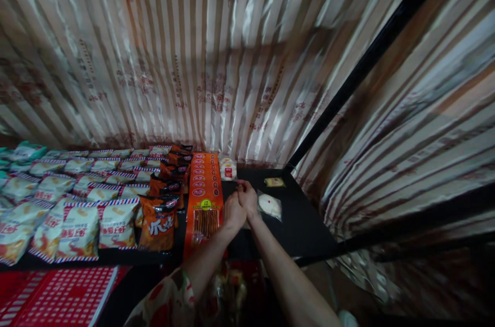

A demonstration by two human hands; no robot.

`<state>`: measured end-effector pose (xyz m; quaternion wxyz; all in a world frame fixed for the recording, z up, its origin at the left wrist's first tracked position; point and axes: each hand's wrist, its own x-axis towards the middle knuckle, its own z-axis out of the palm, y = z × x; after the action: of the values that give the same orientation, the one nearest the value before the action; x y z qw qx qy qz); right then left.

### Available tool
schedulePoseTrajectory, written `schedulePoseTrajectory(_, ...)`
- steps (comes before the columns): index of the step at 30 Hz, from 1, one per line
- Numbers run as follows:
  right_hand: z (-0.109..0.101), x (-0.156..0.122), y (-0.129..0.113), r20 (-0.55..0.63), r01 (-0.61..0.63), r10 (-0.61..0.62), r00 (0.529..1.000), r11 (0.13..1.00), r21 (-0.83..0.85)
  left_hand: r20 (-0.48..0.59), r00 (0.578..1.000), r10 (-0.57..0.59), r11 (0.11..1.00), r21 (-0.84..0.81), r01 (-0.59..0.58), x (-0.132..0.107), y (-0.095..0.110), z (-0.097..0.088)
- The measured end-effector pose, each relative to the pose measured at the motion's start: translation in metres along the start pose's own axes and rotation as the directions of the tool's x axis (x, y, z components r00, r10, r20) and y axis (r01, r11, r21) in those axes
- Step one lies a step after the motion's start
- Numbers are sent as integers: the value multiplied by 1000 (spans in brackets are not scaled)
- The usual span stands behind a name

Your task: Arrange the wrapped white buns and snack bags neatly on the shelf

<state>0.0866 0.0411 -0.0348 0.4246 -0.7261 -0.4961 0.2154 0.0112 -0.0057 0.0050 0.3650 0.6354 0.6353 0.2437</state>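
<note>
Over the black shelf, my left hand (234, 211) and my right hand (248, 199) meet with their fingers curled in. Whatever they pinch, if anything, is hidden by the hands. Just right of my right hand lies a round white item in a clear wrapper (269, 206). A small yellow packet (275, 182) is farther back. Behind my hands, near the curtain, sits a white packet with a red label (228, 168). Close on the left, overlapping orange packs (205, 203) form a column, the nearest showing brown sticks through its window.
Rows of white snack bags (79, 231) and a line of orange-and-black bags (157, 224) fill the shelf's left. A red plastic basket (64, 293) stands low at front left. Striped curtains (193, 59) and a dark slanted post (356, 79) border the black shelf (297, 226).
</note>
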Motion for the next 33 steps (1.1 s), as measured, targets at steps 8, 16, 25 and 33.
schedulePoseTrajectory(8, -9, -66, 17, -76, -13, 46, 996, 923, 384, 25, 997, 66, 995, -78, -64, -70, -10, 2)
schedulePoseTrajectory(16, -23, -141, 37, -98, -72, 131, 987, 885, 460, 157, 984, 81, 995, -67, -71, -129, -37, 14)
schedulePoseTrajectory(25, -12, -223, 81, -59, -115, 151, 987, 906, 407, 267, 963, -14, 998, -56, 30, -185, -90, 39)
schedulePoseTrajectory(33, 17, -250, 111, 193, -264, 285, 939, 956, -126, 329, 934, -140, 989, 7, 146, -192, -137, 42)
